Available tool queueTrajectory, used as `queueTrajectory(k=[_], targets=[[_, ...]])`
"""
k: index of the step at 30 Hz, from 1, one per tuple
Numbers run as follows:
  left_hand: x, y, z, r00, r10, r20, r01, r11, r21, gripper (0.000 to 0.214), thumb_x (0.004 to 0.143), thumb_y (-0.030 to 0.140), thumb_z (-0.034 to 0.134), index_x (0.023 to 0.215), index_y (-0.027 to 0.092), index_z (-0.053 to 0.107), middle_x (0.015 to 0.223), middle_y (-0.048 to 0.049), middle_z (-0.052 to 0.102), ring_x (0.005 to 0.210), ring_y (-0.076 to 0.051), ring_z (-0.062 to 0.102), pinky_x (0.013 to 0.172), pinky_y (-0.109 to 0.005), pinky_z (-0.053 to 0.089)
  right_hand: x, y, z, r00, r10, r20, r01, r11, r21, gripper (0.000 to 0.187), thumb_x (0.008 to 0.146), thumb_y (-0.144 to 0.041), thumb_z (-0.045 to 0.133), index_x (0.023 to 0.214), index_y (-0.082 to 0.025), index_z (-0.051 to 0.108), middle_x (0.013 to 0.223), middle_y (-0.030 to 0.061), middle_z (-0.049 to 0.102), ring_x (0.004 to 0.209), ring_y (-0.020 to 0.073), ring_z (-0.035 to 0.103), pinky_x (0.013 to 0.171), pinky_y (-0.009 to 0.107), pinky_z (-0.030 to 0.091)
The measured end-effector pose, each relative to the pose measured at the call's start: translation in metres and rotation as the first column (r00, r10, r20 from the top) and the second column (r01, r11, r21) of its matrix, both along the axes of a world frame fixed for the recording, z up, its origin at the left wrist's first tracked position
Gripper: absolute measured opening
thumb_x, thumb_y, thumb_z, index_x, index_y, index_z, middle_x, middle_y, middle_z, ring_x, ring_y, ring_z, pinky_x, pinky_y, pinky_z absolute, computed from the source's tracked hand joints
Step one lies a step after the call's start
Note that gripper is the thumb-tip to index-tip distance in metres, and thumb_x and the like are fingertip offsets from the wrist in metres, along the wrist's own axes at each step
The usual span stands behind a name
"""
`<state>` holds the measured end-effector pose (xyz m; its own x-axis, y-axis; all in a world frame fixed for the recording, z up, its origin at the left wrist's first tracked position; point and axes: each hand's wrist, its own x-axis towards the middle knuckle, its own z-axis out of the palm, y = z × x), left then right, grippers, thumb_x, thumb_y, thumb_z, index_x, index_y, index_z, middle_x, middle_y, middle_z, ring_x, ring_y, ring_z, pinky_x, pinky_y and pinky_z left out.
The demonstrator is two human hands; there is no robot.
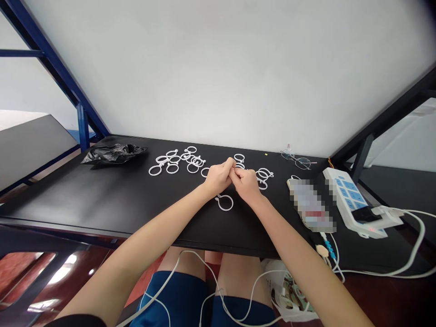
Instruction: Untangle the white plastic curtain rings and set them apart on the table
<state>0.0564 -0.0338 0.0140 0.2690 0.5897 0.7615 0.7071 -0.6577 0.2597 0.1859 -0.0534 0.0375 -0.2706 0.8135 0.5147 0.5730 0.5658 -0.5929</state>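
Note:
My left hand [219, 176] and my right hand [245, 182] meet over the middle of the black table, fingertips pressed together. Both are closed, and whatever is pinched between them is hidden by the fingers. Just below them lies a single white ring [225, 203] with a small eyelet, like a curtain ring. Behind my fingers are more white rings [239, 158], partly covered. To the right of my right hand rests a small group of rings [264, 174]. Left of my left hand, several more rings [173, 160] are spread in a loose cluster.
A crumpled black plastic bag [114, 154] lies at the back left of the table [102, 195]. On the right are eyeglasses [295, 157], a phone [310, 205] on a cable and a white power strip [352, 200] with a plugged-in charger. White cables [218, 284] hang across my lap.

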Motion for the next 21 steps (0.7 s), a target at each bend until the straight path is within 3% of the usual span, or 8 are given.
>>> queueTrajectory(k=[10,15,18,21], targets=[[0.0,0.0,-0.001,1.0,0.006,-0.009,-0.007,1.0,-0.031,0.01,0.081,0.014,0.045,0.09,0.019,0.044,0.069,0.0012,0.06,0.053,-0.011,0.053,0.049,-0.021,0.032,0.001,0.0,-0.001,1.0,0.012,-0.027,-0.013,0.999,-0.033,0.048,0.093,-0.039,0.043,0.049,-0.02,0.037,0.037,-0.0034,0.04,0.037,0.0092,0.038,0.045,0.026,0.028],[-0.004,0.001,0.002,1.0,-0.007,0.001,0.007,0.996,-0.089,0.015,0.08,0.012,0.044,0.093,0.019,0.046,0.07,0.0016,0.061,0.056,-0.011,0.055,0.049,-0.02,0.031,0.0,-0.001,0.003,0.987,0.063,-0.147,-0.088,0.983,-0.164,0.049,0.093,-0.044,0.043,0.051,-0.02,0.043,0.038,-0.0035,0.044,0.036,0.0099,0.045,0.045,0.025,0.036],[-0.007,0.003,0.005,0.998,-0.009,0.066,0.019,0.99,-0.143,0.017,0.078,0.011,0.045,0.091,0.021,0.048,0.071,0.0025,0.061,0.061,-0.011,0.056,0.051,-0.02,0.031,0.002,0.0,0.009,0.947,0.158,-0.279,-0.253,0.903,-0.347,0.045,0.089,-0.047,0.049,0.055,-0.019,0.048,0.039,-0.0042,0.048,0.034,0.0097,0.049,0.045,0.024,0.042],[-0.008,0.005,0.009,0.98,0.065,0.186,-0.026,0.979,-0.201,0.015,0.078,0.012,0.048,0.09,0.021,0.049,0.069,0.004,0.058,0.059,-0.01,0.053,0.053,-0.02,0.034,0.005,-0.001,0.017,0.913,0.247,-0.326,-0.391,0.76,-0.519,0.038,0.082,-0.046,0.06,0.059,-0.016,0.054,0.044,-0.0032,0.054,0.036,0.0095,0.053,0.043,0.022,0.046]])
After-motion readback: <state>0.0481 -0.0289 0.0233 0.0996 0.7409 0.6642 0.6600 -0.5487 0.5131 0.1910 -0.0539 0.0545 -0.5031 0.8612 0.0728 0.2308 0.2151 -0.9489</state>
